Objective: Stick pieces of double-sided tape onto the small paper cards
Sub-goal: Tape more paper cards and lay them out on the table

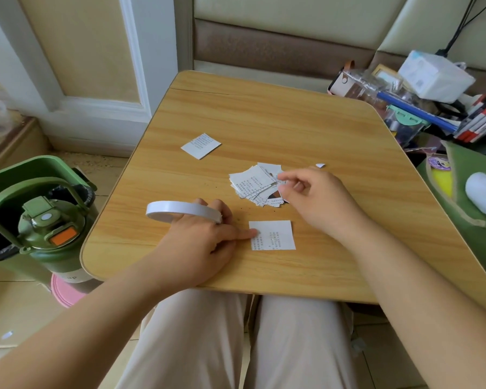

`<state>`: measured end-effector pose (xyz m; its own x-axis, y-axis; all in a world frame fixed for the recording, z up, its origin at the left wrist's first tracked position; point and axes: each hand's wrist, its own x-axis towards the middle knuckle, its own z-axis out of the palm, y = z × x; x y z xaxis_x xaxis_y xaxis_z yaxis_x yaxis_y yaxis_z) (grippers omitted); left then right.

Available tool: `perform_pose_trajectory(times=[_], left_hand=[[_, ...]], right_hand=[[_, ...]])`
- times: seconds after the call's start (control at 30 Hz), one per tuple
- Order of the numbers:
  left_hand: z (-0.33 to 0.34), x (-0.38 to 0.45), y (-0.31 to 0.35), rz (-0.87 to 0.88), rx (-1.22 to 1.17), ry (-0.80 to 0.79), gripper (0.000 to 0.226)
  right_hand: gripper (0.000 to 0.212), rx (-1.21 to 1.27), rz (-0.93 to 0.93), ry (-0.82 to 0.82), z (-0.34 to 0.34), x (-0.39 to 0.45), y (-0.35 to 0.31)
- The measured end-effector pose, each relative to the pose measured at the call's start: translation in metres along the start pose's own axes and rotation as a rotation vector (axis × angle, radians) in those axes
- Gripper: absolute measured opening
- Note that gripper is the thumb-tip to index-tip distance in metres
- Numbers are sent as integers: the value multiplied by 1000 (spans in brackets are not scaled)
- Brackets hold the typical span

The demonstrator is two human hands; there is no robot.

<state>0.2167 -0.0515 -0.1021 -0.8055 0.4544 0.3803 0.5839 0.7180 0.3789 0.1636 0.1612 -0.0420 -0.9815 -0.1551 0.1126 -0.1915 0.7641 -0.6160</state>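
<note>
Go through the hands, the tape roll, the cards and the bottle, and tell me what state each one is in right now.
left hand: fingertip pressing the near card's left edge, tape roll looped over its fingers.
right hand: pinching something small and white above the card pile.
tape roll: worn on the left hand.
near card: flat, print up.
card pile: loosely fanned.
far card: lying alone, flat.
paper scrap: loose on the table.
green bottle: lid shut.
</note>
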Motion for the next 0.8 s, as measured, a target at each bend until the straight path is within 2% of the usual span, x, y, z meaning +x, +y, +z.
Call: perform_pose_trajectory(times=[0.17, 0.27, 0.53, 0.67, 0.8], left_hand=[[0, 0, 0, 4, -17, 16, 37], [0, -1, 0, 6, -28, 20, 37], [3, 0, 0, 5, -39, 39, 37], [2, 0, 0, 10, -36, 38, 37], [2, 0, 0, 19, -13, 37, 36]], right_hand=[[41, -205, 13, -135, 20, 47, -11], [54, -237, 68, -190, 28, 57, -9], [35, -156, 55, -43, 33, 53, -12], [9, 27, 50, 33, 33, 47, -12], [7, 240, 100, 116, 13, 34, -11]])
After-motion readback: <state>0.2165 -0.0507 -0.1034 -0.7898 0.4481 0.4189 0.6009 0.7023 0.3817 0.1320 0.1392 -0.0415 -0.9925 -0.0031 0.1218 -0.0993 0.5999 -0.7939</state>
